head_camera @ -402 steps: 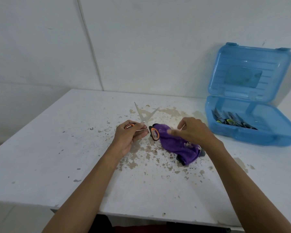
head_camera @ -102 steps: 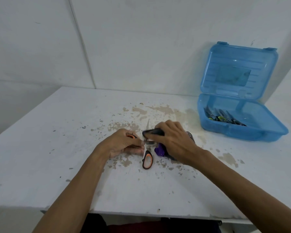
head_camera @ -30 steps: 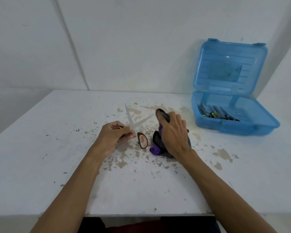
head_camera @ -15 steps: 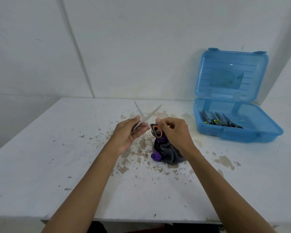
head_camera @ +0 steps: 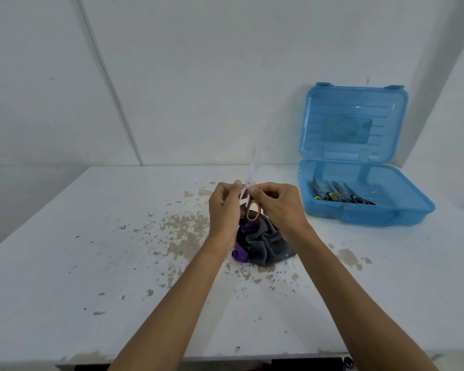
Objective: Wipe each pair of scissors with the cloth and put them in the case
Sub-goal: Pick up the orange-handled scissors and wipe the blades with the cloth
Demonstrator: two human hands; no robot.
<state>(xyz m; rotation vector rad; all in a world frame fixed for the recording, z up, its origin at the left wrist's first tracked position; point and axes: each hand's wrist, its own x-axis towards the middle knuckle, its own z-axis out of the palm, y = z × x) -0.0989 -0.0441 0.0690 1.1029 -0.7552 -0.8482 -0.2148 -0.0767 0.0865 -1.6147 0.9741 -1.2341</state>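
Observation:
Both hands hold one pair of scissors with orange-lined handles above the table, blades closed and pointing up, blurred. My left hand grips the left side of the handles; my right hand pinches it near the pivot. The purple and grey cloth lies crumpled on the table just below and behind my hands. The blue case stands open at the right, with several scissors lying in its base.
The white table has chipped, stained paint around the middle. A white wall stands close behind, and the case lid leans against it. The table's front edge runs along the bottom of the view.
The scissors' blades, spread in a V half a second ago, are now closed and upright. Both hands have come together on the handles and lifted them above the cloth.

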